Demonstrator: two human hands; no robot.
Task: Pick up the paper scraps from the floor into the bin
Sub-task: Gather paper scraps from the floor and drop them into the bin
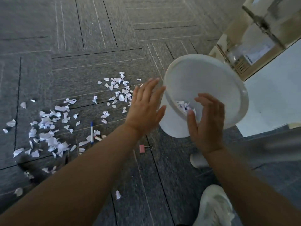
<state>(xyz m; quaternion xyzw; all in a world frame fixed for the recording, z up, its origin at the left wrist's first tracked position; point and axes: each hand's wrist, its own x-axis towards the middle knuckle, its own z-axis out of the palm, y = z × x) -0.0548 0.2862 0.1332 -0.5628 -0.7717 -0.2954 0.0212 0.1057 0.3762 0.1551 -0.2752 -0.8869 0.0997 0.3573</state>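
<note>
Paper scraps (48, 128) are lying scattered over the grey carpet floor (97, 38) left of the white bin (244, 95), with a few more sitting inside it. The bin is tilting, its open mouth facing the person. The left hand (145, 108) is hovering at the bin's left rim, fingers (149, 85) straight and slightly spread, holding nothing; whether they are touching the rim is unclear. The right hand (206, 126) is hanging over the near rim, fingers loosely curved and apart, empty. A pen (92, 132) is lying among the scraps and a pink binder clip (143, 148) near them, with bare carpet stretching beyond.
</note>
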